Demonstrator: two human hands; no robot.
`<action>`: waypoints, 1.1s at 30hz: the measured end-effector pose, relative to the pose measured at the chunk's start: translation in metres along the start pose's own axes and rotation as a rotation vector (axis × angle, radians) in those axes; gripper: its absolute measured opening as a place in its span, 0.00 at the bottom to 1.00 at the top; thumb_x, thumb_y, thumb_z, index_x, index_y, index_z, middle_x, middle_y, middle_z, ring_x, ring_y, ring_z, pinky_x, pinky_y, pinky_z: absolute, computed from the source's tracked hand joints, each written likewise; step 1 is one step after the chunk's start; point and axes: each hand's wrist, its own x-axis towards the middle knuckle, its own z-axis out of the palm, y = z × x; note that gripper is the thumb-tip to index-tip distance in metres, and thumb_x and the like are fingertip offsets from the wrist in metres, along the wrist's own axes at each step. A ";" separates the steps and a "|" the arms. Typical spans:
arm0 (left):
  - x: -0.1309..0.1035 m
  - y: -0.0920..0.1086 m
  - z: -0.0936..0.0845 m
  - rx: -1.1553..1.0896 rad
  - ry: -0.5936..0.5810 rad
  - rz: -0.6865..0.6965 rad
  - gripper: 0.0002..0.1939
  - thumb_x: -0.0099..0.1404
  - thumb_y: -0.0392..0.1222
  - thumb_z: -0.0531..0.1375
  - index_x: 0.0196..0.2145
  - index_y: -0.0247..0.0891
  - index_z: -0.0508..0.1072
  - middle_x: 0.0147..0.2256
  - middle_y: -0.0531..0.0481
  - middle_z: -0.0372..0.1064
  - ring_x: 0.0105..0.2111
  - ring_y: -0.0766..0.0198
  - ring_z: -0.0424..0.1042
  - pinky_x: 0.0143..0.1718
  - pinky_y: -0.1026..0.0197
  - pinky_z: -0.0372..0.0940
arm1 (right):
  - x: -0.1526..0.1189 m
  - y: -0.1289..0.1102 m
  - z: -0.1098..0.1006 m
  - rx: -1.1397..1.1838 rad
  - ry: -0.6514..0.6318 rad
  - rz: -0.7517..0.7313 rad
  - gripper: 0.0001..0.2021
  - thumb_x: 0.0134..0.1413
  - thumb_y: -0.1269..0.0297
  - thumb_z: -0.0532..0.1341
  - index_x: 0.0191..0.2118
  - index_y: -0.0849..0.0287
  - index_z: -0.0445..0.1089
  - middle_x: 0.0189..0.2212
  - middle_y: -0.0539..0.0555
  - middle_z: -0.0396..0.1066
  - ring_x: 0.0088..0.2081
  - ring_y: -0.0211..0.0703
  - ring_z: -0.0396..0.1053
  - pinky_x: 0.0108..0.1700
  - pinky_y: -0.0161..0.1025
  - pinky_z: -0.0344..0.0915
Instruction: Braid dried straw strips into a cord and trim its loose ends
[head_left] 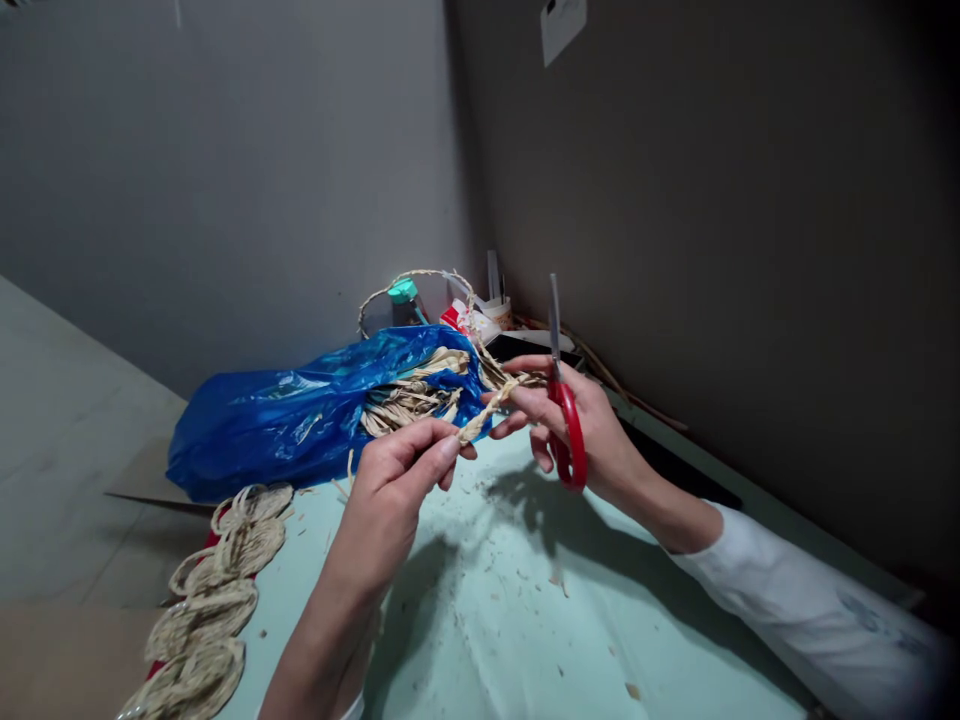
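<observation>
My left hand (409,475) is closed, pinching one end of a twisted straw cord (480,424) between thumb and fingers. The cord runs up to the right, to the fingers of my right hand (559,415). Red-handled scissors (574,440) hang in that right hand, with the blades pointing upward past the knuckles. Some of its fingers are spread around the cord; whether they grip it is hard to tell. Beyond the hands, a blue plastic bag (277,410) lies on its side with its mouth towards them, and dry straw strips (409,400) spill from it.
Several round woven straw pieces (214,610) lie along the left edge of the pale green table (517,620), which carries straw scraps. A teal-capped bottle (403,291), a cup (498,312) and a loop of straw cord (416,273) stand at the back by the walls.
</observation>
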 end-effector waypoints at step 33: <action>-0.003 0.011 -0.001 -0.043 0.059 0.044 0.02 0.60 0.38 0.64 0.31 0.38 0.75 0.26 0.55 0.65 0.22 0.72 0.60 0.22 0.68 0.55 | -0.003 -0.002 -0.001 0.087 -0.070 -0.060 0.13 0.50 0.65 0.67 0.38 0.56 0.63 0.33 0.50 0.73 0.29 0.35 0.70 0.32 0.35 0.67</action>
